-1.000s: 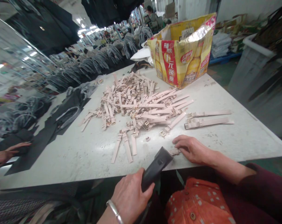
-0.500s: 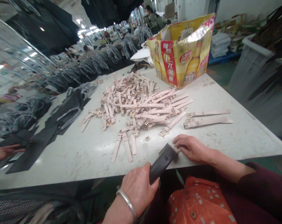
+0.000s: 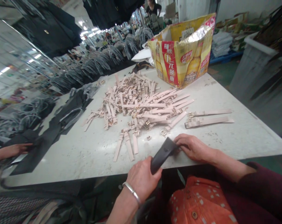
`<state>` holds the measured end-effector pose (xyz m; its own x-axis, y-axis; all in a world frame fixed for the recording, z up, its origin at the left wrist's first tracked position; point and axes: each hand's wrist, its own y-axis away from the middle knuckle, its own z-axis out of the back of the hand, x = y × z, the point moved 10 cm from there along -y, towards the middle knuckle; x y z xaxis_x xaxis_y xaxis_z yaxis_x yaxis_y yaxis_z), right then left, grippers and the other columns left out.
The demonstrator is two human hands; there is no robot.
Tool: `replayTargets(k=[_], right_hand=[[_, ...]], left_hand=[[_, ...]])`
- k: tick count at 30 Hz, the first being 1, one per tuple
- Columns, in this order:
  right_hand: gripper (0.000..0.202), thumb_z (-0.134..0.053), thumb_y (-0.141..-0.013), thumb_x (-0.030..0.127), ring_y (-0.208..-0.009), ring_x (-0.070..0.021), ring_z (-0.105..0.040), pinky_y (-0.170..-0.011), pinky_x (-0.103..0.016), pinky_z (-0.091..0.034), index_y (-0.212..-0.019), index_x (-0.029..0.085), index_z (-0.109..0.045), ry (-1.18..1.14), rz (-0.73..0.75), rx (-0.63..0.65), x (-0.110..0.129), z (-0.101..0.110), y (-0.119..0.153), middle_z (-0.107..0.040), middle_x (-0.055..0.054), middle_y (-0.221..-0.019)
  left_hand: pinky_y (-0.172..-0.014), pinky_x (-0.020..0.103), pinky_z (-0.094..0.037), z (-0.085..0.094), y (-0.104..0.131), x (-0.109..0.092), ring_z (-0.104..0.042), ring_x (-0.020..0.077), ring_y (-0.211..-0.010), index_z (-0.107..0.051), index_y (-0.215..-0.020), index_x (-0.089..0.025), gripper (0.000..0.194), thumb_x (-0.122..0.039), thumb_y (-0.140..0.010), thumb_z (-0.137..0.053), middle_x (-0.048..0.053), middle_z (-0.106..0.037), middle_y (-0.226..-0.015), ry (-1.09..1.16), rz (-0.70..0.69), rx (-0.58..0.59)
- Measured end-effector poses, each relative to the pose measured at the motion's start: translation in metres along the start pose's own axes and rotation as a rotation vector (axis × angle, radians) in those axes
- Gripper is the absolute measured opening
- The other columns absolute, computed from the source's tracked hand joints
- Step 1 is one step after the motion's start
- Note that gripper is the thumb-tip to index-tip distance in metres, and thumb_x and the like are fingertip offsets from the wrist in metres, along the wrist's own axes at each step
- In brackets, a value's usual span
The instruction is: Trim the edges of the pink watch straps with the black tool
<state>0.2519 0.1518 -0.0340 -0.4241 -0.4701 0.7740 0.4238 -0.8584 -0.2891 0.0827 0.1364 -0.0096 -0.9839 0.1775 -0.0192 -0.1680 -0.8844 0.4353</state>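
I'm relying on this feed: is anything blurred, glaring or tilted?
Head view: the dark handheld tool is smeared at its far end, so what the right hand touches is unclear; the tabletop carries glare; the ceiling lights are bright streaks; the distant background is soft and the scene leans.

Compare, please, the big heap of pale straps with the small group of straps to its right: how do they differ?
The heap is tangled, its many straps pointing in different directions; the small group has only a few, lying nearly parallel. The heap is piled up, while the small group lies low on the table. Both have pale pinkish straps and gold-coloured buckles.
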Motion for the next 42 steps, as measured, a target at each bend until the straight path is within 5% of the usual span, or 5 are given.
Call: replayTargets(k=[6, 17, 25, 35, 42], right_hand=[[0.027, -0.045, -0.071, 0.001, -0.09, -0.0182, -0.059, -0.082, -0.031, -0.048, -0.083, 0.017, -0.063, 0.013, 0.003, -0.014, -0.006, -0.003, 0.001, -0.063, -0.008, -0.097], [0.032, -0.04, -0.069, -0.002, -0.088, -0.0173, -0.057, -0.08, -0.03, -0.046, -0.083, 0.017, -0.062, 0.001, -0.042, -0.008, -0.006, 0.0, 0.0, -0.063, -0.006, -0.094], [0.02, -0.049, -0.084, 0.019, -0.09, -0.0189, -0.057, -0.081, -0.031, -0.046, -0.095, 0.017, -0.066, 0.103, 0.012, 0.037, 0.004, -0.003, -0.002, -0.062, -0.009, -0.098], [0.024, -0.044, -0.085, 0.012, -0.09, -0.0176, -0.056, -0.081, -0.03, -0.045, -0.091, 0.019, -0.067, 0.086, 0.003, 0.068, -0.003, -0.007, -0.002, -0.062, -0.007, -0.096], [0.016, -0.059, -0.079, 0.023, -0.089, -0.0192, -0.055, -0.075, -0.029, -0.045, -0.092, 0.018, -0.067, 0.162, -0.029, 0.059, 0.003, -0.009, -0.002, -0.059, -0.008, -0.099]], left_hand=[[-0.062, 0.024, -0.043, 0.009, 0.015, 0.028, -0.064, 0.0175, -0.071, -0.059, -0.092, -0.02, 0.03, -0.044, -0.08, -0.046, 0.004, -0.068, -0.076, 0.046, 0.064, 0.026], [-0.063, 0.026, -0.044, -0.007, -0.002, -0.013, -0.065, 0.0206, -0.076, -0.059, -0.087, -0.02, 0.028, -0.044, -0.08, -0.045, 0.006, -0.069, -0.079, -0.037, -0.046, 0.023], [-0.065, 0.024, -0.044, 0.0, 0.01, 0.03, -0.065, 0.0175, -0.075, -0.06, -0.092, -0.02, 0.028, -0.042, -0.079, -0.048, 0.004, -0.068, -0.078, 0.165, 0.058, -0.025], [-0.061, 0.025, -0.041, -0.013, 0.006, -0.001, -0.064, 0.0183, -0.072, -0.06, -0.086, -0.021, 0.029, -0.046, -0.079, -0.046, 0.005, -0.068, -0.079, 0.05, -0.022, -0.018], [-0.06, 0.022, -0.04, -0.004, 0.011, 0.031, -0.061, 0.0141, -0.068, -0.06, -0.084, -0.02, 0.024, -0.041, -0.079, -0.049, 0.001, -0.065, -0.073, 0.241, 0.036, -0.062]])
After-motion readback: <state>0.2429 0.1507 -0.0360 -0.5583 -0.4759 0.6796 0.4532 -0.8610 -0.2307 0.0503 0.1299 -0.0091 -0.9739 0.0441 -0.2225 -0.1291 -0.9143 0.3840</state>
